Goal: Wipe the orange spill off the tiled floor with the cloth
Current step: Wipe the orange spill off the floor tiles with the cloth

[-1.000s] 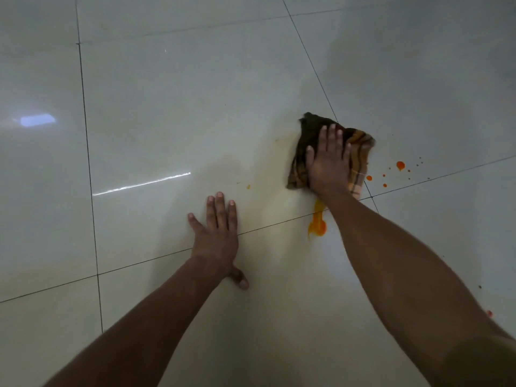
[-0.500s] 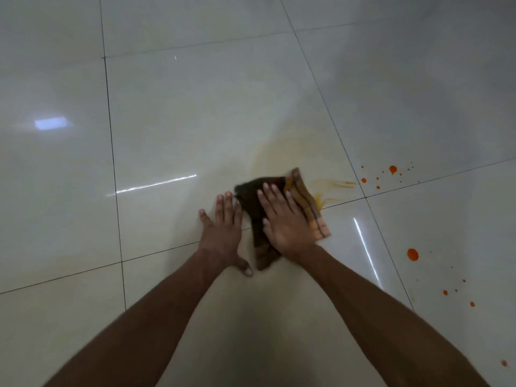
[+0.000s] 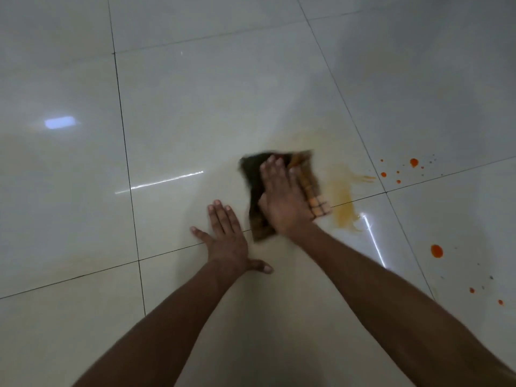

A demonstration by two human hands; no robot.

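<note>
A dark brown cloth (image 3: 252, 174) with an orange checked edge lies flat on the glossy tiled floor (image 3: 195, 107). My right hand (image 3: 282, 199) presses down on it, palm flat, fingers together; the cloth is motion-blurred. Just right of the cloth is a thin smeared orange film (image 3: 343, 202) across a grout line. Further right sit orange drops (image 3: 414, 162) and a larger orange blot (image 3: 436, 250). My left hand (image 3: 227, 238) rests flat on the tile left of the cloth, fingers spread, holding nothing.
Dark grout lines (image 3: 122, 141) divide the pale tiles. Small orange specks (image 3: 472, 290) dot the tile at the lower right. Light reflections (image 3: 60, 122) shine on the floor at the left.
My right hand dragged the cloth from the far right down toward my left hand, then pushed it back up and rightward. The thick orange puddle is now a thin smear. My left hand stayed planted.
</note>
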